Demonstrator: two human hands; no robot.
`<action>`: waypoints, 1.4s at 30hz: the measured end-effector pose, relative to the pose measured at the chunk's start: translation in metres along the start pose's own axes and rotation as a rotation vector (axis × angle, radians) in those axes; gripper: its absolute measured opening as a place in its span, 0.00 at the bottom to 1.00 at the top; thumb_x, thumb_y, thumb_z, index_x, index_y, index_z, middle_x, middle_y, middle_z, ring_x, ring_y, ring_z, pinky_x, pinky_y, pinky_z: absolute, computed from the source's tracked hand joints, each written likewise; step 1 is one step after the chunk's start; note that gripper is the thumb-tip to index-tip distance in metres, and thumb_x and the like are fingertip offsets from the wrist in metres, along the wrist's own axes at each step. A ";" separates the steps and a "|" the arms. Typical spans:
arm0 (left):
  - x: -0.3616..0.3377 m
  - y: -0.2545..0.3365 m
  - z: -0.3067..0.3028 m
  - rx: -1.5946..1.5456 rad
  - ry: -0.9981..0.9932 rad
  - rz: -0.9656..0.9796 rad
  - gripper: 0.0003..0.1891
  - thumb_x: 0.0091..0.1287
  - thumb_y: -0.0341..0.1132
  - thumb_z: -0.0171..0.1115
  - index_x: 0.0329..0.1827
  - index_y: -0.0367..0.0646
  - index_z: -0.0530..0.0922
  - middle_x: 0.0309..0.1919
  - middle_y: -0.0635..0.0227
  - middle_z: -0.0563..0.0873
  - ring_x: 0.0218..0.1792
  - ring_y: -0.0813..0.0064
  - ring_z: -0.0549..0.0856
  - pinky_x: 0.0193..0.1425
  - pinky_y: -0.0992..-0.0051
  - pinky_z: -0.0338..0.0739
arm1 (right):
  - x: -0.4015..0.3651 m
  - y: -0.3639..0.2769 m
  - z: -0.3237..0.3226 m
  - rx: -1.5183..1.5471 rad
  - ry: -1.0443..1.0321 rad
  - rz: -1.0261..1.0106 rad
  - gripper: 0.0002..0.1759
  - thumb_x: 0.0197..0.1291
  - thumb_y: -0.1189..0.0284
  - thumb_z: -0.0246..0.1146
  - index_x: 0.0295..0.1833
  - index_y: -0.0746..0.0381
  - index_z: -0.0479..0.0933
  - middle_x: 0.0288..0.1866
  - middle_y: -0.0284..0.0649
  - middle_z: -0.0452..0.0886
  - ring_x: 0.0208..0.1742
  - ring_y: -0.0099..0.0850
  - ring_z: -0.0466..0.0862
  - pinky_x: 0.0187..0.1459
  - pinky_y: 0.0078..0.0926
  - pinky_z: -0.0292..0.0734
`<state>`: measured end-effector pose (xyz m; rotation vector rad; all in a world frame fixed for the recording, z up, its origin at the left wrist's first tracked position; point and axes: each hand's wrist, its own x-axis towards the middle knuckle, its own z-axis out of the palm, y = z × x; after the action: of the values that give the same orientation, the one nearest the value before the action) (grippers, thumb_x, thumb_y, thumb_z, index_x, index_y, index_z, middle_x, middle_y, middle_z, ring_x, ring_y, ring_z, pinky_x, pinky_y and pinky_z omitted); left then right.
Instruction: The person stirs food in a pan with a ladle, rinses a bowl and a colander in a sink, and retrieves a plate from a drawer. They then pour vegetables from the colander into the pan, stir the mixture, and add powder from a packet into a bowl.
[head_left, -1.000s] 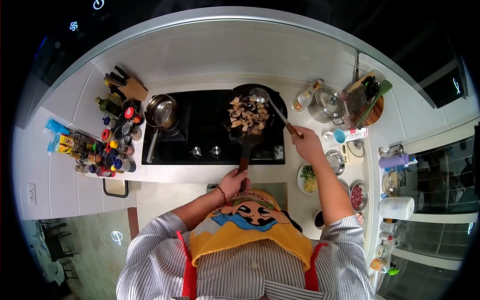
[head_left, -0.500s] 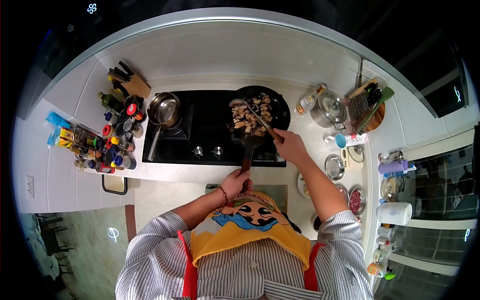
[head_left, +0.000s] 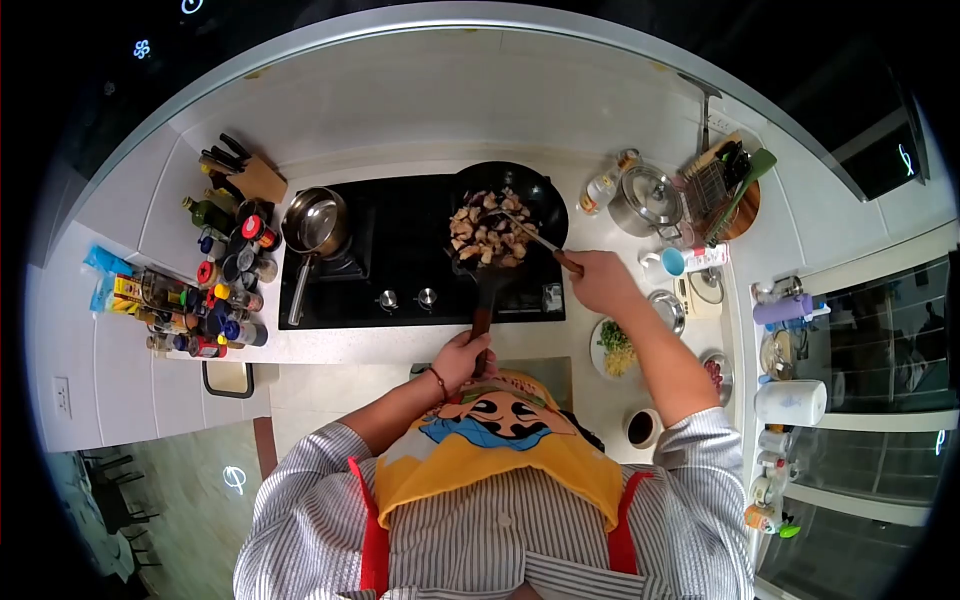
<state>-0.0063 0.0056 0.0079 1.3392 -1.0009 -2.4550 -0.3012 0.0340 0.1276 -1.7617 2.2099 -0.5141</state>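
On the right burner sits a black wok (head_left: 545, 198) holding browned pieces of meat (head_left: 485, 235). Its dark wooden handle (head_left: 482, 320) points toward me, and my left hand (head_left: 460, 360) is wrapped around it. My right hand (head_left: 605, 283) grips the wooden end of a long metal ladle (head_left: 543, 242). The ladle's shaft slants left into the wok, where its head is among the meat and hard to make out.
A steel saucepan (head_left: 313, 222) is on the left burner. Sauce bottles and jars (head_left: 215, 300) crowd the left counter beside a knife block (head_left: 262, 178). To the right are a lidded pot (head_left: 646, 200), a plate (head_left: 597, 352) of chopped greens, and a cup of dark liquid (head_left: 642, 428).
My right hand has shifted right, and the ladle's head has gone from resting high at the meat's left edge down into the meat. More of the plate of greens now shows.
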 end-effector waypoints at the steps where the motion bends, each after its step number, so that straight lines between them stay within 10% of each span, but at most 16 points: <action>1: 0.001 0.000 0.000 0.003 -0.001 -0.003 0.13 0.80 0.45 0.60 0.53 0.44 0.75 0.37 0.66 0.84 0.35 0.70 0.88 0.42 0.67 0.88 | -0.005 -0.011 -0.026 -0.062 -0.070 0.005 0.19 0.61 0.72 0.62 0.57 0.57 0.85 0.42 0.52 0.88 0.47 0.55 0.86 0.53 0.49 0.83; 5: 0.005 -0.003 0.000 0.001 -0.003 -0.008 0.14 0.80 0.45 0.60 0.56 0.44 0.75 0.38 0.66 0.84 0.36 0.69 0.88 0.43 0.67 0.88 | -0.030 -0.044 -0.100 -0.254 -0.157 0.014 0.17 0.59 0.73 0.62 0.53 0.58 0.87 0.42 0.52 0.89 0.47 0.53 0.87 0.52 0.49 0.83; 15: 0.007 -0.005 -0.007 -0.018 -0.069 0.023 0.17 0.81 0.44 0.58 0.62 0.41 0.73 0.40 0.63 0.85 0.37 0.68 0.88 0.44 0.67 0.87 | 0.007 -0.002 0.013 0.047 -0.030 0.090 0.20 0.62 0.71 0.64 0.60 0.63 0.84 0.48 0.58 0.87 0.51 0.56 0.86 0.55 0.48 0.82; 24: 0.007 -0.004 -0.005 0.009 -0.052 0.004 0.19 0.81 0.44 0.57 0.65 0.40 0.71 0.41 0.62 0.85 0.38 0.65 0.90 0.44 0.67 0.87 | -0.027 -0.069 -0.114 -0.220 -0.239 0.066 0.18 0.61 0.73 0.64 0.57 0.56 0.86 0.45 0.54 0.88 0.48 0.54 0.87 0.52 0.46 0.83; 29: 0.005 -0.002 -0.003 0.012 -0.051 0.008 0.18 0.81 0.44 0.57 0.64 0.40 0.72 0.40 0.62 0.85 0.37 0.65 0.90 0.43 0.69 0.87 | -0.014 -0.036 -0.064 -0.323 -0.229 0.059 0.14 0.60 0.74 0.62 0.50 0.58 0.87 0.41 0.55 0.87 0.47 0.54 0.87 0.51 0.49 0.83; 36: 0.003 -0.001 -0.002 0.015 -0.042 0.016 0.17 0.81 0.43 0.58 0.62 0.41 0.73 0.39 0.63 0.85 0.35 0.68 0.89 0.43 0.69 0.87 | 0.009 -0.002 0.009 0.103 -0.047 0.109 0.19 0.64 0.72 0.63 0.60 0.57 0.85 0.45 0.58 0.87 0.49 0.58 0.86 0.53 0.48 0.83; 42: 0.001 0.002 -0.001 0.026 -0.041 0.007 0.17 0.81 0.44 0.58 0.60 0.41 0.73 0.39 0.64 0.85 0.35 0.70 0.88 0.43 0.69 0.87 | -0.003 -0.025 -0.069 0.076 -0.230 0.129 0.19 0.62 0.72 0.65 0.59 0.56 0.86 0.44 0.57 0.87 0.48 0.55 0.86 0.54 0.46 0.83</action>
<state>-0.0065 0.0030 0.0081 1.2952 -1.0481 -2.4824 -0.3072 0.0391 0.2007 -1.5433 2.0978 -0.3424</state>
